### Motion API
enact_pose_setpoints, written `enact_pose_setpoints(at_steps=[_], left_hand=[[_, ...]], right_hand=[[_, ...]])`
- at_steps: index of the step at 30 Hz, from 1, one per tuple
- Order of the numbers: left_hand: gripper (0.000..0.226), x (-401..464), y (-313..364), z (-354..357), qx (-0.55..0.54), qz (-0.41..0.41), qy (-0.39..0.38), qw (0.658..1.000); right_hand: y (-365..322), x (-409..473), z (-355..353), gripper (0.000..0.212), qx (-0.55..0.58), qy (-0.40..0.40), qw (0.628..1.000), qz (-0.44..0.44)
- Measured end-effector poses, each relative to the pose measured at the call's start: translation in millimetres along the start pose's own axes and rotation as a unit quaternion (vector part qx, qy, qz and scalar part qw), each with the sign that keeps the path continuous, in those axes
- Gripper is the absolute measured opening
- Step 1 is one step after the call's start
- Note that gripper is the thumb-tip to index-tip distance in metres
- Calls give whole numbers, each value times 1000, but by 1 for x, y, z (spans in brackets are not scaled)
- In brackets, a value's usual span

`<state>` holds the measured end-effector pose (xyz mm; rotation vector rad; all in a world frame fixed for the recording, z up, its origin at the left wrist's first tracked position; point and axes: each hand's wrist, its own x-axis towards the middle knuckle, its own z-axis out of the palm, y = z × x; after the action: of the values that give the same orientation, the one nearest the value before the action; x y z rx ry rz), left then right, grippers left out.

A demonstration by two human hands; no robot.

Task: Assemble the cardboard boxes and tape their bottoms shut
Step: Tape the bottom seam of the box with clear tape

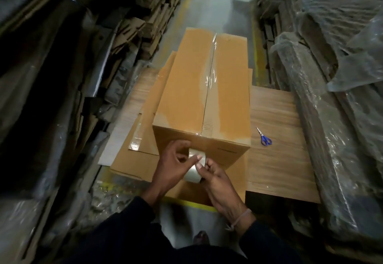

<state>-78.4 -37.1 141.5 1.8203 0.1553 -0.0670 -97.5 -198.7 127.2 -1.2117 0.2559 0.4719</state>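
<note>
Both hands are on the clear tape roll (193,167) right at the cardboard box (204,97)'s near edge: left hand (173,165) pinching the loose end, right hand (217,178) gripping the roll. I'd pull it taut and fold it down the side wall before grabbing the scissors (263,137).

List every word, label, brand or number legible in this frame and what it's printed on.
None can be read.
Cardboard box: plain flaps with clear tape along the seam; one dark mark on its near side, too blurred to read.
Tape roll, held by both hands: no visible print.
Scissors: no marking legible.
Stacked cardboard alongside: too blurred.
</note>
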Motion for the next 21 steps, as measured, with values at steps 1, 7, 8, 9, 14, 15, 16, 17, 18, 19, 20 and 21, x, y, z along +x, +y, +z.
enact_pose_setpoints(at_steps=[1,7,8,9,14,15,16,17,18,19,20,21], left_hand=[[38,2,1,5,-24,-9,-19,999],[22,11,8,13,-106,-40,-75,991],[23,13,8,13,-107,-44,-79,990],[24,16,6,13,-111,-49,-80,989],[23,19,3,18,-122,-56,-73,988],[22,18,2,21,-123,-57,-66,989],[21,16,2,23,-126,-57,-58,989],[20,15,2,27,-127,-59,-49,989],[20,15,4,31,-131,-62,-42,989],[19,16,6,35,-134,-65,-36,988],[19,18,9,41,-136,-65,-31,988],[18,21,12,47,-138,-63,-28,988]], right_hand=[[-1,-1,-1,27,11,-3,1000,4],[-3,-7,-29,5,-22,-2,1000,-5],[-4,-7,-39,4,-54,48,997,-36],[-6,-8,-51,9,-101,118,984,-91],[-49,-3,-104,82,-327,196,884,-269],[-62,3,-113,87,-380,149,870,-277],[-73,11,-120,84,-424,103,854,-282],[-84,18,-125,78,-455,63,841,-286],[-92,24,-131,73,-473,34,834,-280],[-99,29,-136,71,-481,16,833,-271],[-106,33,-140,69,-484,8,834,-263],[-112,36,-145,68,-486,7,835,-257]])
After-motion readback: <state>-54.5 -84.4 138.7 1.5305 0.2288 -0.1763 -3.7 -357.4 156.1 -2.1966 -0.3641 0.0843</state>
